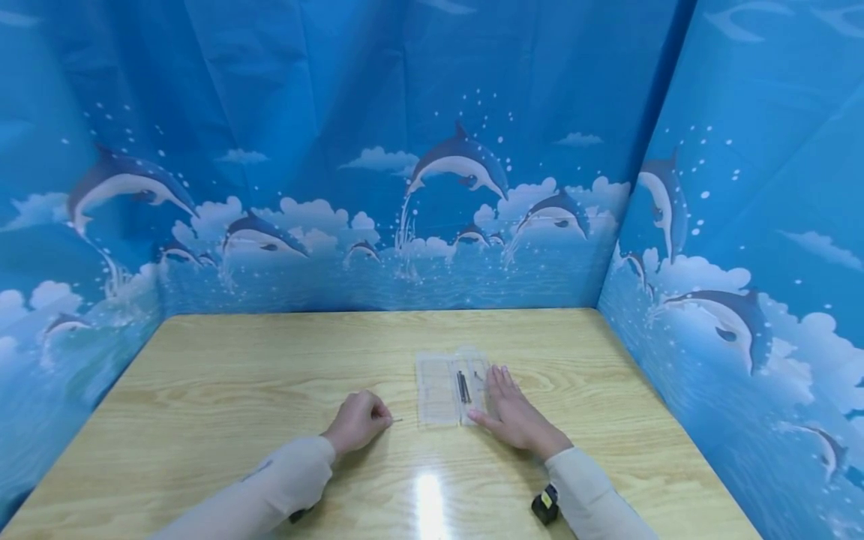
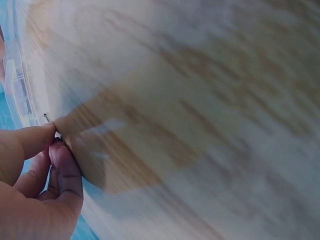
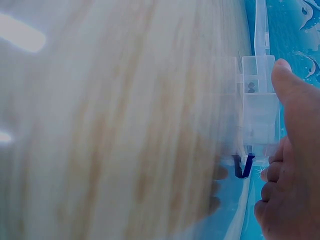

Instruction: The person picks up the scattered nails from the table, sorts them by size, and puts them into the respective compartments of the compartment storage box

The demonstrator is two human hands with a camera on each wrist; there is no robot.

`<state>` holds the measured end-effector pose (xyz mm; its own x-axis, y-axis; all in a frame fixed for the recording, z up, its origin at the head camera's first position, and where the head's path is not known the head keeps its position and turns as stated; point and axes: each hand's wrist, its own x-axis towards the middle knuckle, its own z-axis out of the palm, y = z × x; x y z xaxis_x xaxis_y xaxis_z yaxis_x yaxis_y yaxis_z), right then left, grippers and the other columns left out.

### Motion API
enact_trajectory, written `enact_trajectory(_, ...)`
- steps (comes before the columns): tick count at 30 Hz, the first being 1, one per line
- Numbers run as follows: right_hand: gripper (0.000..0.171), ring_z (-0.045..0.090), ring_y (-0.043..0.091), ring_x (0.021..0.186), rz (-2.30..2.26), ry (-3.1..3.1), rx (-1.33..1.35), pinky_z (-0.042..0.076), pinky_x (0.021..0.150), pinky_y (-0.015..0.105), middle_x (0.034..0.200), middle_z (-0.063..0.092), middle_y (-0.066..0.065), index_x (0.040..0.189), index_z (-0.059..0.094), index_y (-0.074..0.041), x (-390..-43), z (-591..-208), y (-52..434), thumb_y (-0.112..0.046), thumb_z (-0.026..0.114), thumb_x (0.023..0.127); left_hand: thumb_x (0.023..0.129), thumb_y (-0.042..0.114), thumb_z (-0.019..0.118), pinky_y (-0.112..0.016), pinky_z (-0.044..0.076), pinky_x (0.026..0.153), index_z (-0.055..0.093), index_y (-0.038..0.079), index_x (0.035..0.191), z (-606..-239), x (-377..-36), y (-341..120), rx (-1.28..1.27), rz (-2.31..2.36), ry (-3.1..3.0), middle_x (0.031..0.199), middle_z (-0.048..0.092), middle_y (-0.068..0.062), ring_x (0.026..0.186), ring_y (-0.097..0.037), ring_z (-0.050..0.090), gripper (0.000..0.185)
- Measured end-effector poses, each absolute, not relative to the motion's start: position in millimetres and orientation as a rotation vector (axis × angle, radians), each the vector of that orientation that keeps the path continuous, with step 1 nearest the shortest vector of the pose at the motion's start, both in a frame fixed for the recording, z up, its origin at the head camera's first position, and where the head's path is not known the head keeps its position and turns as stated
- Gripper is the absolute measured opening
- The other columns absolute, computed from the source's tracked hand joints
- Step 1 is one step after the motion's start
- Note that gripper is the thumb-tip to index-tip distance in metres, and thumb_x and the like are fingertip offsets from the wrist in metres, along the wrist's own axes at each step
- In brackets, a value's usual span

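Two hands were on the wooden table (image 1: 236, 375) in the head view. Your left hand (image 1: 358, 424) was curled, pinching a thin metal pin (image 1: 397, 421) whose tip pointed toward the clear plastic case (image 1: 439, 390). Your right hand (image 1: 516, 416) lay flat with fingers straight, resting against the right edge of that case. Dark slender pieces (image 1: 463, 387) lay inside the case. Dolphin-print blue sheets (image 1: 432, 150) walled the table on three sides.

From the left wrist view, your left hand (image 2: 35, 170) held the pin (image 2: 47, 118) between thumb and fingertips, only its end showing; the case (image 2: 20, 85) stood just beyond. The picture was blurred.

From the right wrist view, your thumb (image 3: 295, 110) pressed beside the case (image 3: 259, 115); the other fingers appeared partly bent, so the head view governs. A dark blue piece (image 3: 243, 167) sat at the case's lower edge.

Judgement: the pin is light, stiff and slippery, easily dropped; grip it mid-shaft. The case is light and would slide unless steadied at its edge.
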<state>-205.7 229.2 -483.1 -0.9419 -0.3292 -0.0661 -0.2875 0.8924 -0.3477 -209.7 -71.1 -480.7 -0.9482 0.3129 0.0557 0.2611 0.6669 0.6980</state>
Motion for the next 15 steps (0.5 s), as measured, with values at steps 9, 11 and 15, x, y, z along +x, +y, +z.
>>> enact_trajectory(9, 0.091, -0.002, 0.034, 0.146, -0.522, 2.927, -0.459, 0.009, 0.118, 0.047, 0.157, 0.003, 0.023, 0.149, 0.007, 0.005, -205.8, -483.2, 228.9, -0.060, 0.040, 0.095, 0.078, 0.001, 0.072, -0.024, 0.048, 0.060, 0.070, 0.006, 0.073, -478.8, -210.8, -75.2, 0.519, 1.149, 2.778, 0.069, 0.064, 0.001, 0.063, -0.009, 0.054, 0.007)
enact_trajectory(11, 0.091, -0.002, 0.034, 0.146, -0.525, 2.925, -0.457, 0.009, 0.118, 0.046, 0.157, 0.003, 0.023, 0.149, 0.007, 0.005, -205.5, -482.5, 228.7, -0.060, 0.040, 0.095, 0.079, 0.001, 0.072, -0.024, 0.047, 0.060, 0.070, 0.006, 0.074, -477.7, -211.0, -75.8, 0.507, 1.153, 2.764, 0.070, 0.063, 0.002, 0.064, -0.009, 0.053, 0.007)
enact_trajectory(15, 0.091, -0.002, 0.034, 0.146, -0.522, 2.927, -0.458, 0.009, 0.118, 0.046, 0.157, 0.002, 0.023, 0.149, 0.007, 0.005, -204.9, -481.1, 228.6, -0.060, 0.040, 0.095, 0.080, 0.003, 0.072, -0.024, 0.046, 0.060, 0.070, 0.007, 0.074, -476.4, -211.0, -75.0, 0.474, 1.151, 2.754, 0.069, 0.062, 0.003, 0.064, -0.010, 0.052, 0.007)
